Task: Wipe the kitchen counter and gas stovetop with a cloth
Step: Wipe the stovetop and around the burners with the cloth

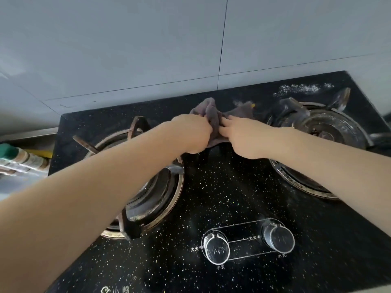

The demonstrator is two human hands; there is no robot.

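Two round control knobs sit closest on the black speckled gas stovetop, with a burner on either side farther back. Beyond them, between the burners, the left hand and right hand are both closed on a bunched grey cloth. White residue speckles the back right corner.
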